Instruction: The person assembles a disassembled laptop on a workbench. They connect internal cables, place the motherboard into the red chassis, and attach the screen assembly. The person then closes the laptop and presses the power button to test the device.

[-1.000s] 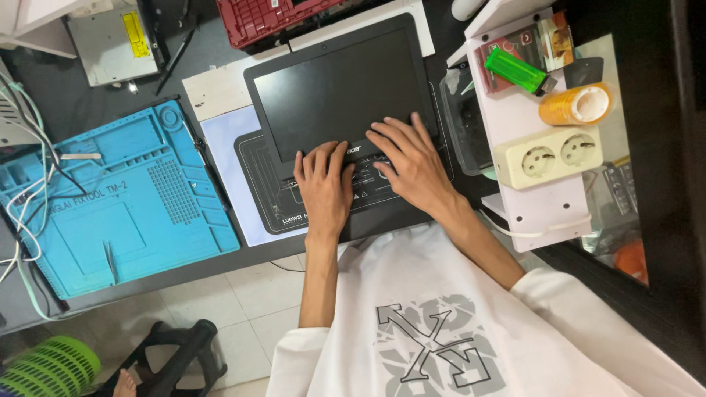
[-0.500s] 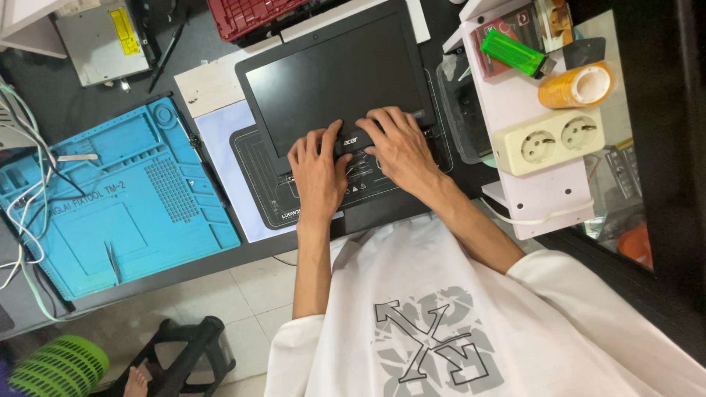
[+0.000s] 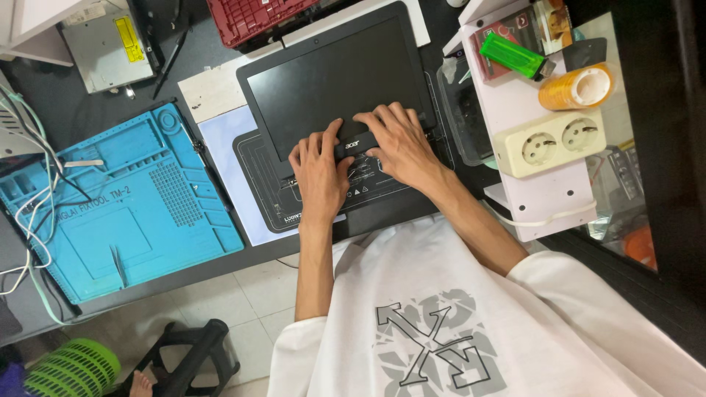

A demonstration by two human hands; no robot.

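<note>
A black laptop (image 3: pixel 338 81) lies open on a dark work mat (image 3: pixel 261 173) on the desk, its screen dark. My left hand (image 3: pixel 320 176) rests palm down on the left part of the keyboard, fingers spread toward the hinge. My right hand (image 3: pixel 397 143) lies flat on the right part of the keyboard, fingertips at the lower edge of the screen. Neither hand holds anything. The keyboard is mostly hidden under both hands.
A blue silicone repair mat (image 3: pixel 118 206) with tweezers (image 3: pixel 118 265) lies to the left, white cables (image 3: pixel 29 213) beside it. A white shelf (image 3: pixel 544 184) at right carries a double socket (image 3: pixel 551 143), tape roll (image 3: pixel 577 88) and green lighter (image 3: pixel 511 55). A red crate (image 3: pixel 250 18) and an optical drive (image 3: pixel 110 48) sit behind.
Both hands have slid slightly up the keyboard toward the hinge; the camera view has shifted a little. Nothing was picked up or released.
</note>
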